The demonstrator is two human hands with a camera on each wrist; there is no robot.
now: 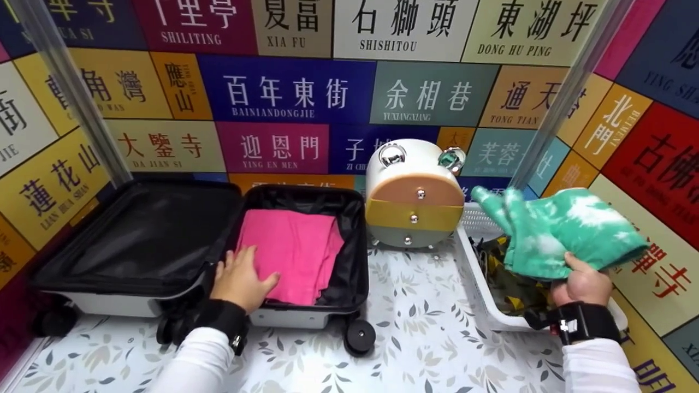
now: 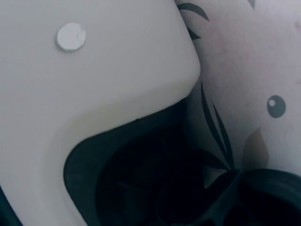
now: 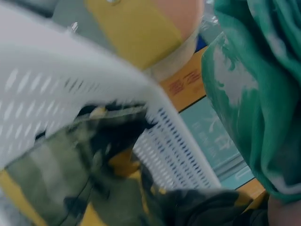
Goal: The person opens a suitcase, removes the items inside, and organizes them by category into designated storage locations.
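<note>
right hand pinches green cloth, frame right | suitcase lower left | left hand spread flat on pink cloth

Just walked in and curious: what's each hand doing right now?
Left hand: open, fingers flat on the pink cloth in the suitcase.
Right hand: closed, holding the green cloth above the white basket.

Two bare hands, both arms in long white sleeves. Left hand: black wrist strap above the cuff, small metal fitting at its near edge. Right hand: black wrist strap with a silver buckle or screw plate on its left side. No rings or gloves seen.
</note>
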